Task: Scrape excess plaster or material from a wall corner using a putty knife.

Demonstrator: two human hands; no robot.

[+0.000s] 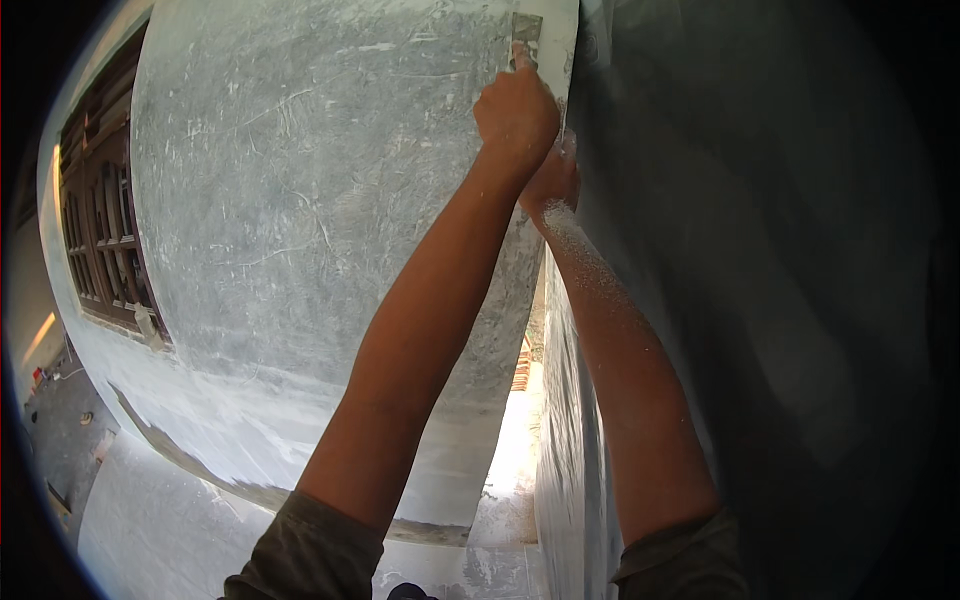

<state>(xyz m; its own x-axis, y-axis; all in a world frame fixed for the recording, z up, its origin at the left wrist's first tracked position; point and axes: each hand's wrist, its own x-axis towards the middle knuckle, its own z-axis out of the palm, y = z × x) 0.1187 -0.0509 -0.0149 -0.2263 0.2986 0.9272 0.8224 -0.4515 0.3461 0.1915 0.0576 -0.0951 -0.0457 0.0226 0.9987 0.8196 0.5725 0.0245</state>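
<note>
My left hand (517, 112) is raised high on a grey, putty-smeared wall (300, 165), close to its right edge. It grips what looks like a putty knife (529, 28), with a finger extended along the flat blade, which lies against the wall. The handle is hidden in the hand. Just below and behind the left wrist, my right hand (553, 180) is at the wall's vertical edge. Its fingers are mostly covered, so whether it holds anything cannot be seen. White dust coats the right wrist and forearm.
A dark sheet (750, 225) hangs close on the right, with a translucent plastic-like sheet (574, 420) lower down. Left is a brown wooden window (105, 217) with a pale bottle-like object (144, 321) on its sill. Below lies a grey floor (67, 420) with small scattered items.
</note>
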